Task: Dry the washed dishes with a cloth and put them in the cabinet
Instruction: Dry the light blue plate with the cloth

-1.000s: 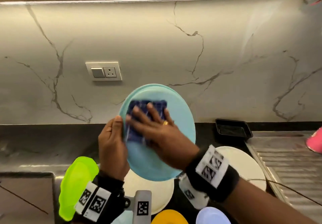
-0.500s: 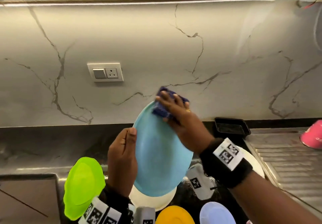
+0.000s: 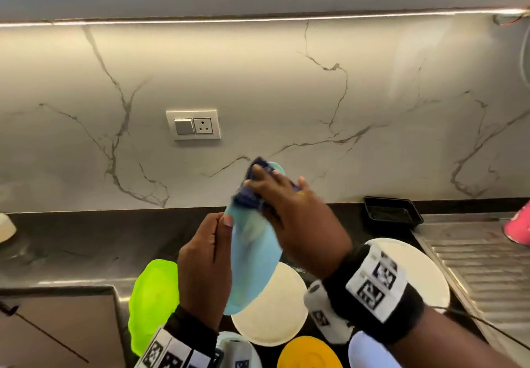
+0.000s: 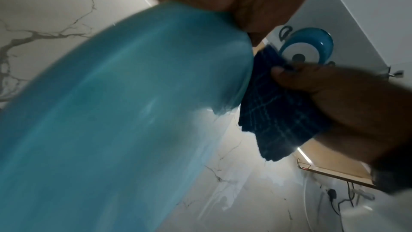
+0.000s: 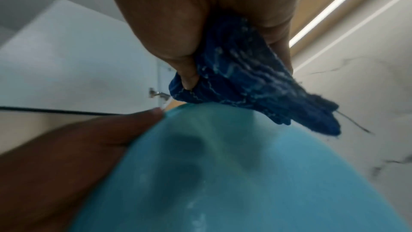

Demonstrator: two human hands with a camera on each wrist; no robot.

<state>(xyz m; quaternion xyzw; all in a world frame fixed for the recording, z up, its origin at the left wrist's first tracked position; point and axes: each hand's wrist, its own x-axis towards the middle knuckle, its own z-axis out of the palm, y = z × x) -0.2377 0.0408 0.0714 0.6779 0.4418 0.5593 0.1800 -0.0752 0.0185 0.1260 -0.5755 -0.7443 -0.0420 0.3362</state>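
Gripping the light blue plate (image 3: pixel 252 256) by its edge, the left hand (image 3: pixel 205 267) holds it upright above the counter's dishes (image 3: pixel 269 316), while the right hand (image 3: pixel 298 218) clamps a dark blue cloth (image 3: pixel 249 195) against its upper rim.

- The dark surface (image 3: pixel 86 241) left of the green plate (image 3: pixel 152 304) lies bare up to the wall, broken only by a white thing (image 3: pixel 5 227) at the far left edge.
- Right of the green plate, cream plates (image 3: pixel 269 319), a yellow plate (image 3: pixel 309 353) and a black tray (image 3: pixel 391 210) crowd the surface.
- Above the green plate, both hands hold the blue plate (image 3: pixel 252 264) in the air, blocking that way.
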